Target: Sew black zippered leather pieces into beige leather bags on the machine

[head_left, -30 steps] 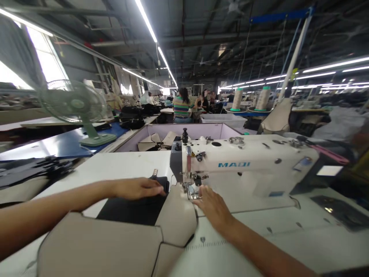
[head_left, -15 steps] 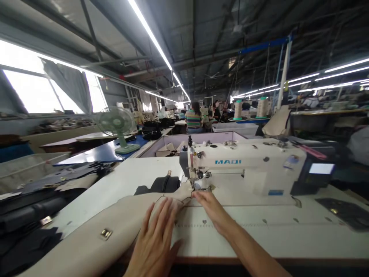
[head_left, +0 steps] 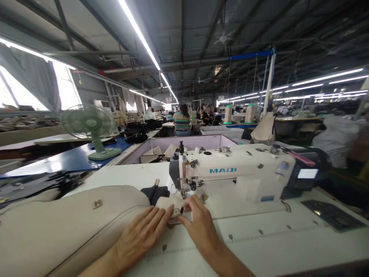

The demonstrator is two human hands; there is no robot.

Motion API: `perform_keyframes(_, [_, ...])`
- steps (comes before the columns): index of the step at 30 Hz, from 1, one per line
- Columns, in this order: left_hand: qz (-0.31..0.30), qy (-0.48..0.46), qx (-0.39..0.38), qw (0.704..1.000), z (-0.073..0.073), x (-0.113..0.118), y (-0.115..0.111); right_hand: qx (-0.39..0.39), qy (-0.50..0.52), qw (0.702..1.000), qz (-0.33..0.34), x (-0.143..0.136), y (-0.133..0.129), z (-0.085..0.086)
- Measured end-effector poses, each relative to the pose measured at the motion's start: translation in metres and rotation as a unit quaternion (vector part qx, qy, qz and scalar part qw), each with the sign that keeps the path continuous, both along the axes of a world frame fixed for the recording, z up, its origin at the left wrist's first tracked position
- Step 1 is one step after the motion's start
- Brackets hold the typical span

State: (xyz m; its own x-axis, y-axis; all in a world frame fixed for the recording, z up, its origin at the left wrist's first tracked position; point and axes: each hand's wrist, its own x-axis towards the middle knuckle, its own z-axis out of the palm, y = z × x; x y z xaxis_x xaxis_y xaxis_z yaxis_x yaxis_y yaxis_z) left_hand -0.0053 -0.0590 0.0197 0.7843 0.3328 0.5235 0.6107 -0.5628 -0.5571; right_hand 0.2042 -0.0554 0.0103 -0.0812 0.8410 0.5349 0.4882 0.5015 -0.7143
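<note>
A large beige bag piece (head_left: 115, 204) with dark edging and a small metal clasp (head_left: 97, 204) lies on the sewing table, its narrow end near the needle of the sewing machine (head_left: 230, 181). My left hand (head_left: 144, 231) rests on that narrow end, fingers stretched out together and thumb hidden. Just in front of the presser foot, my right hand (head_left: 200, 223) pinches the edge of the same piece between thumb and fingers. Behind the beige piece sits a black strap part (head_left: 157, 192) with a metal tip.
A green fan (head_left: 95, 130) stands on a blue table to the left. Dark cut pieces (head_left: 43, 188) are piled at the left. On the machine table's right lies a dark flat piece (head_left: 331, 215). Thread cones (head_left: 250, 114) and a person in a striped top (head_left: 181, 121) are farther back.
My left hand has slid forward and flattened beside the needle. The right hand has turned inward into a pinch. The beige piece has shifted and bunched up, and the view has swung right.
</note>
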Motion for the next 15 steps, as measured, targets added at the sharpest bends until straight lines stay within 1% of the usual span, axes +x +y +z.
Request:
perform_keyframes(2, [0.005,0.007,-0.032,0.999,0.002,0.005,-0.003,0.072,-0.070,0.995,0.000,0.000,0.000,0.000])
perform_keyframes(5, [0.034,-0.013,-0.109,0.993,0.007,0.017,-0.008,0.143,-0.145,0.978,0.048,0.004,0.001,-0.001])
perform_keyframes(7, [0.039,-0.038,-0.141,0.989,0.011,0.024,-0.009,0.166,-0.180,0.968,0.061,0.008,0.002,-0.003])
perform_keyframes(9, [0.028,-0.044,-0.137,0.989,0.013,0.030,-0.011,0.180,-0.205,0.959,0.070,0.011,0.001,-0.008])
perform_keyframes(10, [0.026,-0.036,-0.136,0.990,0.012,0.032,-0.012,0.182,-0.215,0.956,0.075,0.013,0.001,-0.011])
perform_keyframes(12, [0.037,0.007,-0.150,0.988,0.002,0.035,-0.016,0.177,-0.238,0.951,0.092,0.016,-0.002,-0.019])
perform_keyframes(14, [0.047,0.048,-0.151,0.986,-0.015,0.036,-0.022,0.163,-0.269,0.941,0.125,0.022,-0.005,-0.027])
perform_keyframes(15, [0.043,0.060,-0.138,0.988,-0.026,0.037,-0.024,0.155,-0.287,0.934,0.146,0.025,-0.006,-0.030])
